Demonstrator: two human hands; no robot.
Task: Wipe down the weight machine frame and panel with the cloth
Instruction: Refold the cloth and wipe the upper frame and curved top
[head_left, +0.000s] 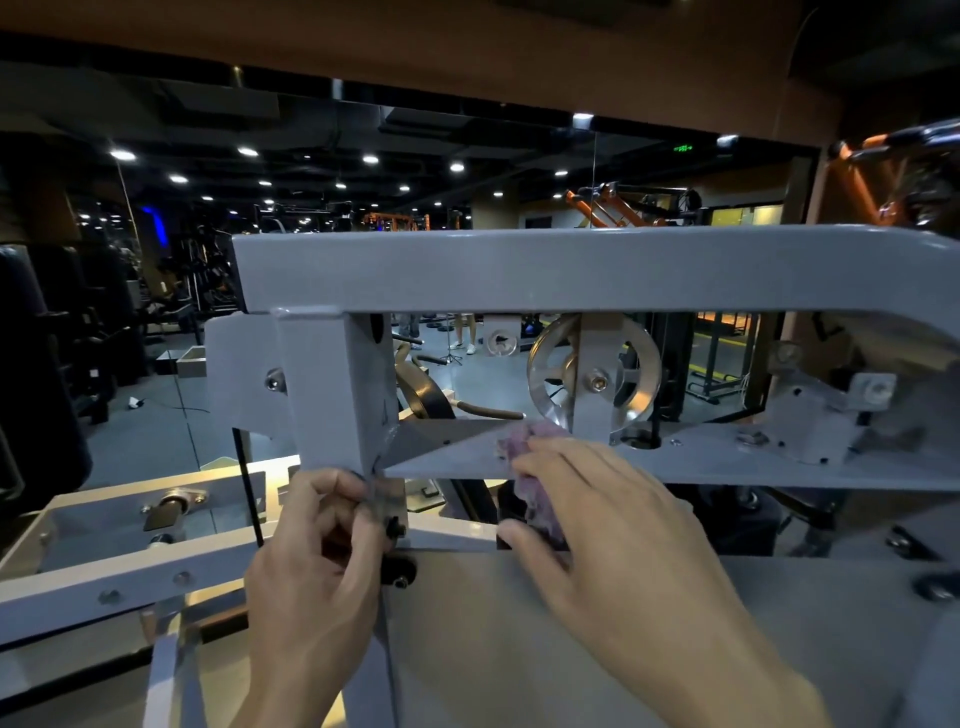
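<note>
While my right hand (597, 525) presses the cloth (530, 441) onto the grey frame (519, 270), my left hand (317, 566) steadies itself at the foot of the short upright post (337, 384). The cloth is a pale purple wad, bunched up on the flat lower shelf (727, 462) of the frame, just in front of the silver pulley (592, 379) and a little to its left. Part of it hangs over the shelf's front edge and runs down under my palm. My right fingers (576, 462) are curled over the top of it and my thumb (524, 540) hooks in from below, so the cloth is pinched between them against the shelf edge.

My left fingers (337, 493) are bent inward, and their tips close on a small metal tab (384, 499) that sticks down at the post's bottom corner, right where the shelf meets it. A black bolt head (397, 569) sits just below, beside my left thumb.

The light panel (571, 649) spreads out beneath both wrists, plain and flat. The thick top beam of the frame crosses the whole view above the pulley. To the left a lower grey arm (130, 545) with bolts and a roller runs off at a slant. Behind the frame is a dim gym with ceiling lights (122, 155) and orange machines (613, 208).
</note>
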